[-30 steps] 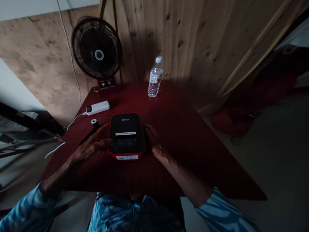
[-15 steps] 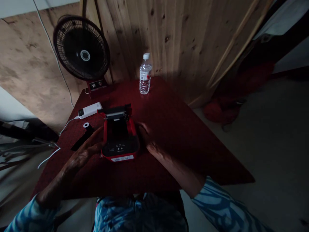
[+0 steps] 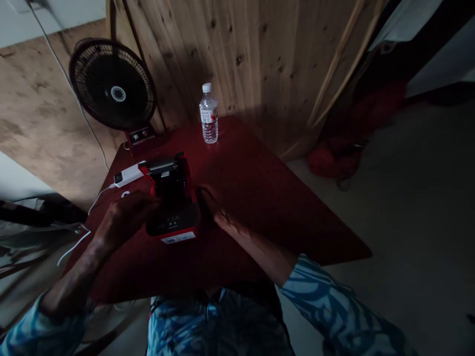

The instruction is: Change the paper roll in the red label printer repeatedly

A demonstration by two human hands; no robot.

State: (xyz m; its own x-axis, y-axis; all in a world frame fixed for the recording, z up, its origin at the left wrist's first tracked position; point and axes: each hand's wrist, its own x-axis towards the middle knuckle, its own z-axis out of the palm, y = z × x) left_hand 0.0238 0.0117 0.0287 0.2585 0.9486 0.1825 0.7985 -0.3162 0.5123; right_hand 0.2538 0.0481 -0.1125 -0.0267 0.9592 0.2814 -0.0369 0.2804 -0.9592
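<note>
Red device (image 3: 178,223), dark inside | left hand (image 3: 128,212) mostly hides roll (image 3: 124,192) | right hand (image 3: 212,201) shadowed | can't make out either grip

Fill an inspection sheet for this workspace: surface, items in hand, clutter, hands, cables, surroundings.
Surface: dark red tabletop, dimly lit.
Items in hand: red-and-black device, lid raised.
Clutter: upright capped bottle toward the back; fan at far left; white slab left of the lid; white ring-like item beyond the left hand.
Hands: left hand at the device's left edge, contact unclear; right hand along its right side.
Cables: white cable plugged into the slab; grey cord hanging at back left.
Surroundings: wooden panelling behind; blurred red item at right.
</note>
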